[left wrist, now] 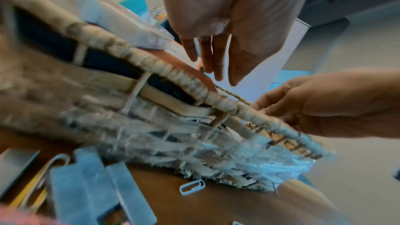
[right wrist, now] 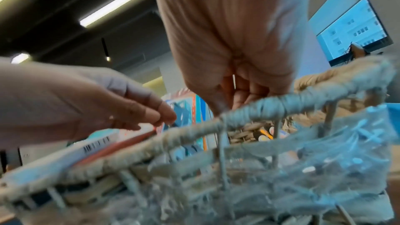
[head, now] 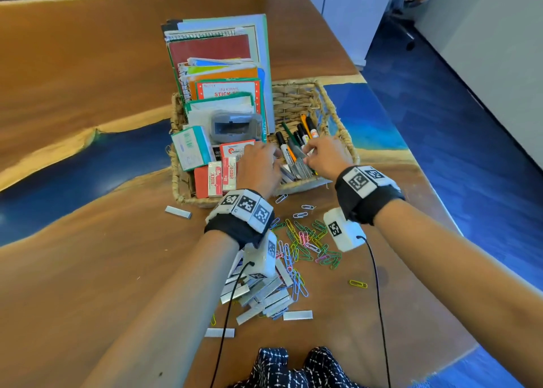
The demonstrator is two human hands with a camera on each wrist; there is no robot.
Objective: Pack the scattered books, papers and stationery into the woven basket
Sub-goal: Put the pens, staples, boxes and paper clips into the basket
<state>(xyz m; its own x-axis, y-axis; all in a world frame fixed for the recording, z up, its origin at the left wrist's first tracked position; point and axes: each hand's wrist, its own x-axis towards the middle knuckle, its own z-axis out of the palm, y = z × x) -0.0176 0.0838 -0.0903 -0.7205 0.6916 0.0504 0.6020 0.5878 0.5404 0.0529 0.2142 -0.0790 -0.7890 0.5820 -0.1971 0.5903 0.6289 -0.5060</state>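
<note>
Settling staple strips (head: 298,168) among pens in woven basket (head: 338,117): right hand (head: 324,155) pinching them, left hand (head: 258,164) relaxed alongside (fingers straight). Next, probably: loose strips (head: 264,296) and paper clips (head: 305,243) near worktop's front edge.

One woven basket (head: 329,114); two hands; paper clips (head: 305,240) uncountable.

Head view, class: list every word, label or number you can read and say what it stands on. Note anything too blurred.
"STICK": red-bordered pad standing in the woven basket; the rest is hidden.
Small red and white boxes: print blurred, unreadable.
Teal box: print too small.
Red and white box: logo line too small.
Wristbands: square code markers, no words.
</note>
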